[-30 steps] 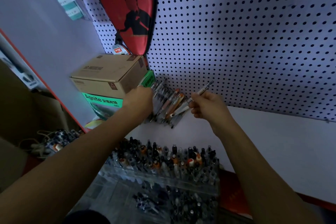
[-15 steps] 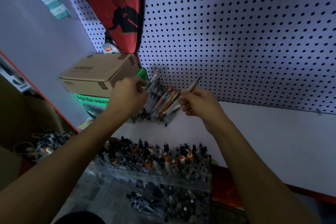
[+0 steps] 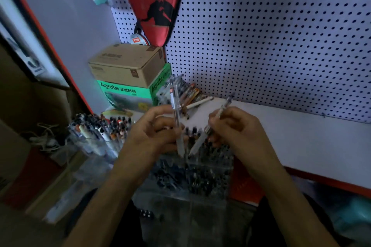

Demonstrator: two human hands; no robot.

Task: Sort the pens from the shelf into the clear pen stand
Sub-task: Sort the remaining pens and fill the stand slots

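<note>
Head view: two clear pens, one near-upright (image 3: 176,118) pinched in left hand (image 3: 154,132), one slanted (image 3: 210,128) gripped in right hand (image 3: 236,130), tips down over clear pen stand (image 3: 200,182); loose pens (image 3: 190,94) on white shelf (image 3: 301,142) behind.

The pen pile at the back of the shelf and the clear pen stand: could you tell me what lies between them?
In the head view, both hands: the left hand and right hand each hold a pen over the clear pen stand, in front of the pen pile.
</note>
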